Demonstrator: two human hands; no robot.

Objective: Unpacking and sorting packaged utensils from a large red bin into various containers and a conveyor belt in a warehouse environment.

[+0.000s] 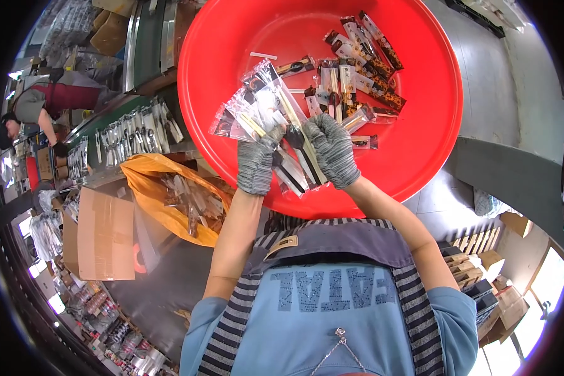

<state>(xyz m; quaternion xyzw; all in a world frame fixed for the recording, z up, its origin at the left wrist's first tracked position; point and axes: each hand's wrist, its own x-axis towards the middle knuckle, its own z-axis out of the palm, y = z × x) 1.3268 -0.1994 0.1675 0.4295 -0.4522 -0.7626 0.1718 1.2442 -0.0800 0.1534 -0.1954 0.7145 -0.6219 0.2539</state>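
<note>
Both my hands wear grey knitted gloves and are over the near part of a large red tub (213, 81). My left hand (255, 164) is closed on clear cutlery packets (247, 116) that fan out toward the upper left. They show chopsticks, a black spoon and white paper inside. My right hand (332, 150) has its fingers curled against the right side of the same bunch, gripping a packet with chopsticks and a black spoon (299, 143). Farther back in the tub lie several more packets (376, 78), many with black and orange printing.
An orange sack (147, 169) with loose packets stands left of the tub, beside a cardboard box (106, 235). Beyond it, a green conveyor (125, 119) carries rows of cutlery packets. A co-worker (56, 106) leans over it at the far left. Cartons (501, 307) are stacked at the lower right.
</note>
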